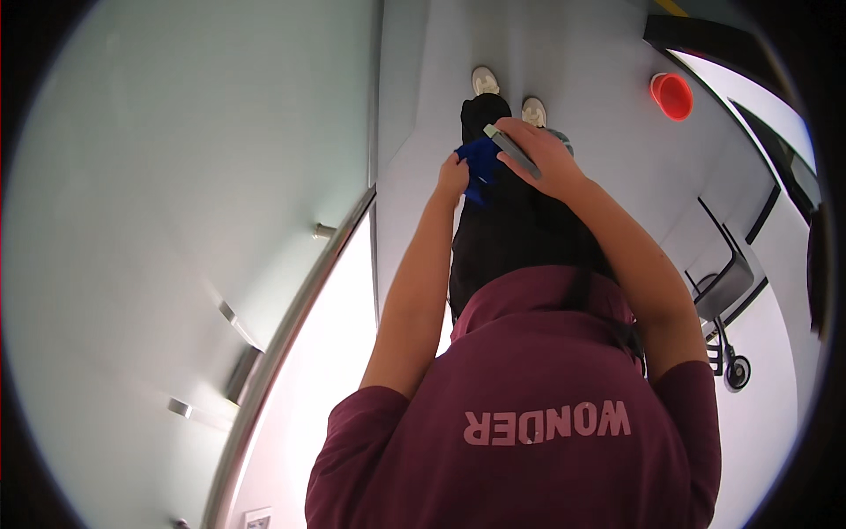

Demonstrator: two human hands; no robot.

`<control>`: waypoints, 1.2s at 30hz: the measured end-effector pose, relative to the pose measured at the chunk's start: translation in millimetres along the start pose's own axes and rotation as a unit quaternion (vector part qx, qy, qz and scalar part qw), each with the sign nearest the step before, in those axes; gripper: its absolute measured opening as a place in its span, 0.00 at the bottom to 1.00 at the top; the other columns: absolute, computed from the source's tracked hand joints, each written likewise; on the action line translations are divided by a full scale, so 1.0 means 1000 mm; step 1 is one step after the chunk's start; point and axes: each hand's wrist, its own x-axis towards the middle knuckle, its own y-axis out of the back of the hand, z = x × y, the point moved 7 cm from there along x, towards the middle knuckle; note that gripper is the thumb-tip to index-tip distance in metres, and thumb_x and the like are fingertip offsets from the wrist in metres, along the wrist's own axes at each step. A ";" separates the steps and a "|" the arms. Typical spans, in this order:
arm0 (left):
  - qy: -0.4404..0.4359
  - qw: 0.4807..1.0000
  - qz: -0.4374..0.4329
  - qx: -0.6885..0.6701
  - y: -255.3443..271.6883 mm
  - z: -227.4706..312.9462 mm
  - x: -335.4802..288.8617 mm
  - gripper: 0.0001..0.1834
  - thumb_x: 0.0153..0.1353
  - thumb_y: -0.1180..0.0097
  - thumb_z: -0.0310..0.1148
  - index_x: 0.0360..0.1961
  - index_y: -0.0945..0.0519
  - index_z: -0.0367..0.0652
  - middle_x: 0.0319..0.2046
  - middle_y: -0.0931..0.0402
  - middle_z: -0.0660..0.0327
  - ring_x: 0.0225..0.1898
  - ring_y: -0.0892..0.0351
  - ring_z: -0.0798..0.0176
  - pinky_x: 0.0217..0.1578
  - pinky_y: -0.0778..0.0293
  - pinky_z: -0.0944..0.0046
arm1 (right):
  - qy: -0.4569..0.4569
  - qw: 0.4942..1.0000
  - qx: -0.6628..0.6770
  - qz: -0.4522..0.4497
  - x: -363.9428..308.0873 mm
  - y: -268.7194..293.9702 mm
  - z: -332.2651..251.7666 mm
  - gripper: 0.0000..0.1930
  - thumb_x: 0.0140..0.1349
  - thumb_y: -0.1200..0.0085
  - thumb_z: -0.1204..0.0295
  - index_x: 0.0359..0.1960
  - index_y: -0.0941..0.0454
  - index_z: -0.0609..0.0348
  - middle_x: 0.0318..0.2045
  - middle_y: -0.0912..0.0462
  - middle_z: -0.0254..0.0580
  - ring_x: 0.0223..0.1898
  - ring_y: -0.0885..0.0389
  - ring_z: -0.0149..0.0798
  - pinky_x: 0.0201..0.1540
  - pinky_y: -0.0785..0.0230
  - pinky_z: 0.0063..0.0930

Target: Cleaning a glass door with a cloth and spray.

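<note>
Blue cloth (480, 162) hangs pinched in the fingers of the left hand (453, 176); just right, the right hand (550, 159) has its fingers around a grey bar (517, 155). Handling both seems the present step — the next move likely calls for firm grips.

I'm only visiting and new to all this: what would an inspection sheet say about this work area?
Surface: grey floor; large pale panel at left.
Held things: blue cloth; grey bar with a pale green end.
Clutter: red bucket on the floor, right of the hands.
Hands: left hand grips the cloth; right hand grips the bar.
Cables: nothing seen.
Surroundings: grey chair at right.
</note>
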 end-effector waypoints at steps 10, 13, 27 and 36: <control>0.116 0.855 0.066 -0.502 0.021 -0.122 -0.092 0.16 0.66 0.57 0.27 0.54 0.28 0.41 0.45 0.23 0.58 0.45 0.22 0.62 0.43 0.24 0.64 | 0.065 0.980 -0.002 -0.188 -0.012 -0.119 0.011 0.18 0.57 0.46 0.68 0.48 0.32 0.55 0.43 0.24 0.43 0.41 0.23 0.51 0.41 0.30 0.41; 0.157 0.839 0.090 -0.513 0.040 -0.151 -0.085 0.16 0.66 0.58 0.27 0.54 0.28 0.43 0.46 0.23 0.60 0.45 0.22 0.63 0.43 0.24 0.64 | 0.048 0.972 0.020 -0.229 0.000 -0.166 0.006 0.18 0.57 0.46 0.68 0.48 0.31 0.55 0.44 0.24 0.42 0.41 0.23 0.50 0.41 0.30 0.40; 0.148 0.865 0.099 -0.469 0.089 -0.177 -0.053 0.18 0.67 0.62 0.27 0.57 0.32 0.42 0.49 0.26 0.60 0.47 0.23 0.62 0.46 0.25 0.63 | 0.026 0.971 0.001 -0.239 0.032 -0.255 0.023 0.14 0.58 0.46 0.68 0.45 0.27 0.57 0.41 0.23 0.43 0.43 0.24 0.47 0.47 0.31 0.38; 0.138 0.899 0.096 -0.405 0.088 -0.166 -0.036 0.16 0.64 0.58 0.29 0.52 0.28 0.39 0.43 0.24 0.60 0.44 0.24 0.63 0.45 0.27 0.64 | 0.037 0.980 0.016 -0.194 0.027 -0.232 0.032 0.17 0.60 0.48 0.66 0.49 0.28 0.58 0.44 0.24 0.45 0.45 0.25 0.47 0.48 0.32 0.37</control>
